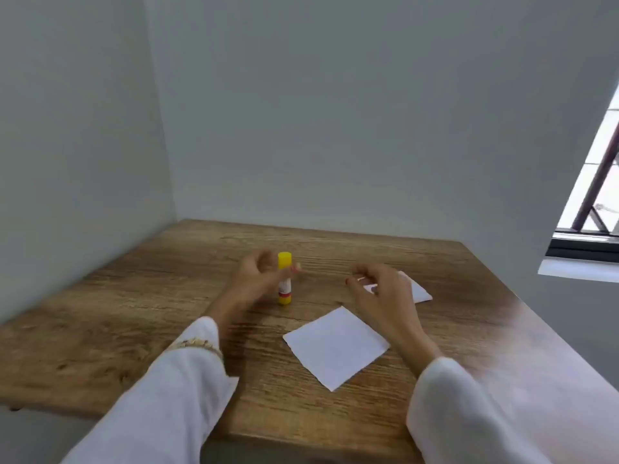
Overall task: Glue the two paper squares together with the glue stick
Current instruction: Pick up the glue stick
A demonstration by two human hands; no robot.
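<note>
Filling a corner between two plain grey walls, the wooden worktop [100, 329] has its far and left edges tight against them, while its right edge runs free below a window [596, 195] with a dark frame. The near edge is partly cut off by the bottom of the view.

The glue stick [284, 283] stands upright a little behind the worktop's middle, yellow cap on. The left hand [254, 283] curls around it from the left, thumb and fingers loosely bent; motion blur makes it impossible to tell whether they actually grip the tube. A gold bracelet [197, 344] shows at the white left sleeve [160, 396].

The near paper square [336, 346] lies flat right of centre, turned so one corner points to the near edge, uncovered. The far paper square [417, 289] lies behind it toward the right edge, largely hidden under the right hand [382, 293], whose fingers are spread and arched over it, holding nothing clearly; contact is hard to make out.

Bare wood stretches along the left and near-left parts, and along the far edge.
</note>
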